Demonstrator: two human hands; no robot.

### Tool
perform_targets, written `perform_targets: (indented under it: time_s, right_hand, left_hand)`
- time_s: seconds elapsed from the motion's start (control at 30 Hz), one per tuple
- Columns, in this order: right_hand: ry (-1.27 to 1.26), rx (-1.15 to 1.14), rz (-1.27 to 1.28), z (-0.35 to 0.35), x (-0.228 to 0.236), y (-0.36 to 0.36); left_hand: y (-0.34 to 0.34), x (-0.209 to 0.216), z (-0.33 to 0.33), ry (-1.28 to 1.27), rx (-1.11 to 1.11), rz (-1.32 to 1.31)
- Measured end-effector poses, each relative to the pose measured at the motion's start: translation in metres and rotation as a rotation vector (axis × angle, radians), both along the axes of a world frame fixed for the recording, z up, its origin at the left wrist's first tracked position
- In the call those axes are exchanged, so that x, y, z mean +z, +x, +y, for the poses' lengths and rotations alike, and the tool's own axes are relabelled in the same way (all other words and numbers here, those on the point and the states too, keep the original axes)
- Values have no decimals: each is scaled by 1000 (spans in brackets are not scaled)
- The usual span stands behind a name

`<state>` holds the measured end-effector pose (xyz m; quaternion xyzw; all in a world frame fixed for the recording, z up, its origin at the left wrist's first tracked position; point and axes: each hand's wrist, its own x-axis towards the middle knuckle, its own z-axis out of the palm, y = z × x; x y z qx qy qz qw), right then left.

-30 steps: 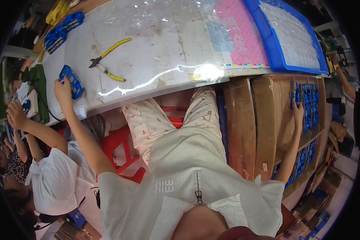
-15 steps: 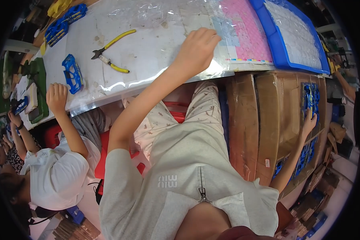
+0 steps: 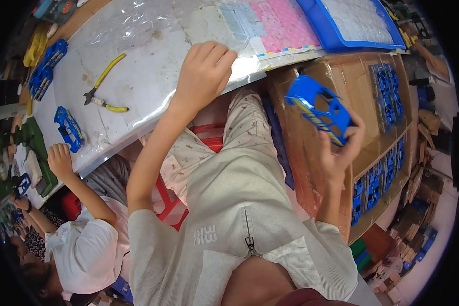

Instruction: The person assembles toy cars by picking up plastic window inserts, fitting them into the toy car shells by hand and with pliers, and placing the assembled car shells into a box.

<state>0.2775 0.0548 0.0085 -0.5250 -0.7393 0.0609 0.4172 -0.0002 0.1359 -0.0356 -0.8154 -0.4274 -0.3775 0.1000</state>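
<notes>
In my right hand point(image 3: 346, 148) is a blue plastic toy car body point(image 3: 319, 107) with window openings and a yellow-marked side, tilted above an open cardboard box point(image 3: 331, 66). My fingers and thumb grip its near end. Rows of similar blue car bodies point(image 3: 387, 94) stand inside the box. My left hand point(image 3: 205, 76) rests on the white worktable point(image 3: 153, 71) near its front edge, fingers curled in, with nothing seen in it; the palm is hidden. Left of it lie cutting pliers point(image 3: 99, 94) with yellow handles. Farther left is another blue car body point(image 3: 68, 129).
A blue tray point(image 3: 316, 25) with clear plastic pieces sits at the back right, beside a pink sheet point(image 3: 285, 28). Clear film point(image 3: 132, 23) lies at the back. A co-worker's hand point(image 3: 61, 162) rests at the table edge on the left. More blue shells point(image 3: 48, 69) lie far left.
My right hand has lifted a blue car body up from the box and moved it left. The view has shifted, so the table appears farther left; my left hand stays curled on it.
</notes>
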Motion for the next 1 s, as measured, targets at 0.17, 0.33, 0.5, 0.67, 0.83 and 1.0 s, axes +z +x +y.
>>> perform_targets:
  time_s: [0.17,0.33,0.5,0.67,0.83,1.0]
  right_hand:
    - [-5,256,67,19,-32,-44]
    - [-14,353,101,32,-53,-75]
    - [44,367,107,33,-58,-84]
    - [136,412,158,35,-65,-83]
    - [184,445,93,32,-64,-83]
    - [24,268,219,24,-57,-87]
  left_hand:
    - [-16,-2,-48,-5,142,-55]
    - [-26,-10,-80,-6,301,-49]
    - [-24,-15,-101,-12,309,-32]
    - [-20,-20,-109,-12,329,-51]
    - [-11,-10,-114,74,356,-48]
    - [-2,-7,-113,186,333,-36]
